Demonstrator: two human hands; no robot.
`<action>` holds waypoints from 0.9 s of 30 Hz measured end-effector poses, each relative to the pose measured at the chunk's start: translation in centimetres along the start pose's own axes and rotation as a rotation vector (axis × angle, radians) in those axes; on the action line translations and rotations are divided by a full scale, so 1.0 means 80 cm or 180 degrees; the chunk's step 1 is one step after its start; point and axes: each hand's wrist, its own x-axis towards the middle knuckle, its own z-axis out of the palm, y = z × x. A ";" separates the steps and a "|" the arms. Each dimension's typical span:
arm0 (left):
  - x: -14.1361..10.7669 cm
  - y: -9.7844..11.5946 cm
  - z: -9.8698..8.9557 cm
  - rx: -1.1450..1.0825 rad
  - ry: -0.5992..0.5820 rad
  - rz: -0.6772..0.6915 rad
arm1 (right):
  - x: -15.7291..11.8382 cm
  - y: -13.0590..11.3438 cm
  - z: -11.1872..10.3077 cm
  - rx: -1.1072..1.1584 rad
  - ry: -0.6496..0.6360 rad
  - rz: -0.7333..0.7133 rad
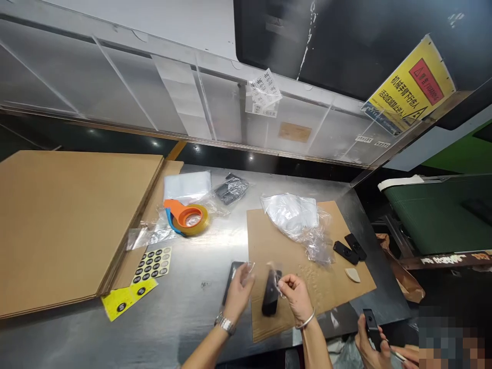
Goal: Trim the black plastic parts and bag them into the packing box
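My left hand (pixel 239 291), with a metal watch at its wrist, is over the steel table beside a black flat part (pixel 229 285); a bit of clear film shows at its fingertips. My right hand (pixel 295 294), wearing a bracelet, pinches a piece of clear film (pixel 277 283). Between my hands, a black oblong part (pixel 270 301) lies on the cardboard sheet (pixel 265 236), just left of my right fingers. Clear plastic bags (pixel 290 212) lie farther back on the cardboard.
Stacked cardboard (pixel 73 220) fills the left. An orange tape dispenser (pixel 180 212), round stickers (pixel 151 265) and a bagged black part (pixel 231 188) lie nearer the middle. Two black parts (pixel 346 252) sit at the cardboard's right. Another person's hands (pixel 371 348) hold a black part at lower right.
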 end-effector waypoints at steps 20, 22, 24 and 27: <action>-0.017 -0.033 -0.017 0.3391 -0.0014 0.2842 | -0.042 -0.008 0.037 -0.2021 0.0215 -0.0831; -0.010 -0.031 -0.023 0.3581 0.0028 0.2662 | -0.042 0.002 0.037 -0.2167 0.0207 -0.0797; -0.001 -0.026 -0.031 0.3668 0.0357 0.2294 | -0.037 0.019 0.033 -0.2304 0.0488 -0.0585; 0.013 -0.020 -0.039 0.3743 0.0731 0.1926 | -0.025 0.055 0.027 -0.2516 0.1006 -0.0024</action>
